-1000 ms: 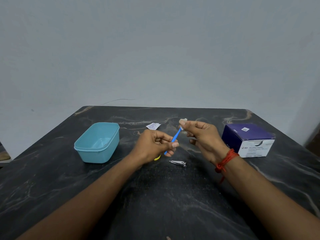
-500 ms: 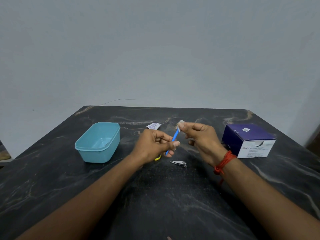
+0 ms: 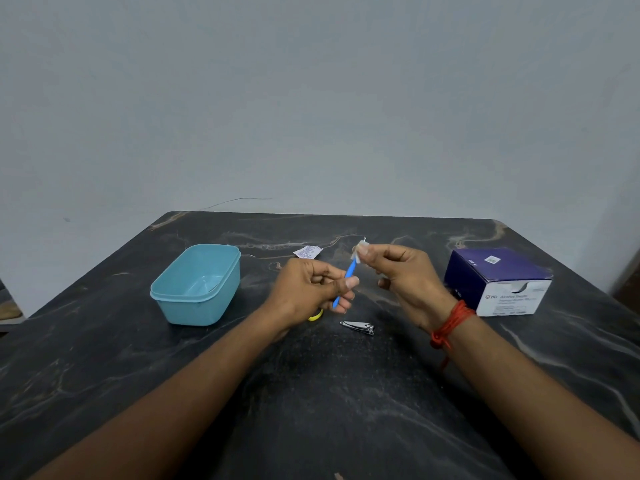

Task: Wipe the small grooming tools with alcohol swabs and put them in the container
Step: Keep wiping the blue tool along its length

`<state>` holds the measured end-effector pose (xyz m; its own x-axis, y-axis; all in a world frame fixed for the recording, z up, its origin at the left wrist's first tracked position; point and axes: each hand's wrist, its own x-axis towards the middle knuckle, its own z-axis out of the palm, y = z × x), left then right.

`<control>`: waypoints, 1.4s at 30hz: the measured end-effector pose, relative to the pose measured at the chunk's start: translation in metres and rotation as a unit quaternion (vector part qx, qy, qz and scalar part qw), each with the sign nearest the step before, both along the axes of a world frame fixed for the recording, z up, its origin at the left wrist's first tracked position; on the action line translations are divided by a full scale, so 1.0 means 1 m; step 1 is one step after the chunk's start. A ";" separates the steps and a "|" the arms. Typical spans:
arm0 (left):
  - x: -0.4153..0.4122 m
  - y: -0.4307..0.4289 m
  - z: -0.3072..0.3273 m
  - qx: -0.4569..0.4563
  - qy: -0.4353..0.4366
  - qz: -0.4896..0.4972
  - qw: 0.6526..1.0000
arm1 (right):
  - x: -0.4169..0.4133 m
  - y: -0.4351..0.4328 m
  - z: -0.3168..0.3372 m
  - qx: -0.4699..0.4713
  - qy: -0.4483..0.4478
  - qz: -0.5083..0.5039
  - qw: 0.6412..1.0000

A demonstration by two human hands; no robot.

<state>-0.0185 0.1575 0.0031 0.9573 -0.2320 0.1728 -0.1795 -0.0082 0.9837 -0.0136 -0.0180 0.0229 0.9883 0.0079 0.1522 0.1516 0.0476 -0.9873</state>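
Note:
My left hand [image 3: 311, 289] grips a thin blue grooming tool [image 3: 349, 274] by its lower end, tilted up to the right. My right hand [image 3: 405, 278] pinches a white alcohol swab [image 3: 360, 251] around the tool's upper tip. A metal nail clipper [image 3: 358, 327] lies on the table just below my hands. A yellow item [image 3: 316, 316] peeks out from under my left hand; most of it is hidden. The empty teal container [image 3: 195, 284] stands to the left.
A purple and white box of alcohol swabs [image 3: 498, 280] stands at the right. A torn white swab wrapper [image 3: 307, 251] lies behind my left hand. The dark marble table [image 3: 311, 410] ends at a grey wall behind.
My right hand with the swab slid down the blue tool and back up to its tip. My left hand has hardly moved.

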 end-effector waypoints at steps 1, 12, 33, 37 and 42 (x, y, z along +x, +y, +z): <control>0.000 0.000 0.000 0.000 0.001 -0.001 1.000 | 0.000 -0.001 0.001 0.005 -0.004 0.000 1.000; 0.001 0.000 -0.001 0.025 -0.028 0.008 0.999 | -0.001 0.000 0.003 0.001 0.015 0.009 1.000; -0.004 0.001 0.003 0.008 -0.003 -0.005 1.000 | 0.004 0.000 0.000 0.044 0.066 0.068 0.995; -0.004 0.001 0.003 -0.002 0.011 -0.004 1.000 | 0.005 -0.001 -0.001 0.044 0.061 0.079 0.994; -0.004 0.003 0.005 0.005 0.056 -0.050 0.997 | 0.006 -0.002 0.000 0.062 0.053 0.064 0.995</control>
<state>-0.0226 0.1609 0.0080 0.9421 -0.3293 0.0631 -0.0689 -0.0059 0.9976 -0.0080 -0.0195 0.0228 0.9909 0.1221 0.0557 0.0328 0.1820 -0.9828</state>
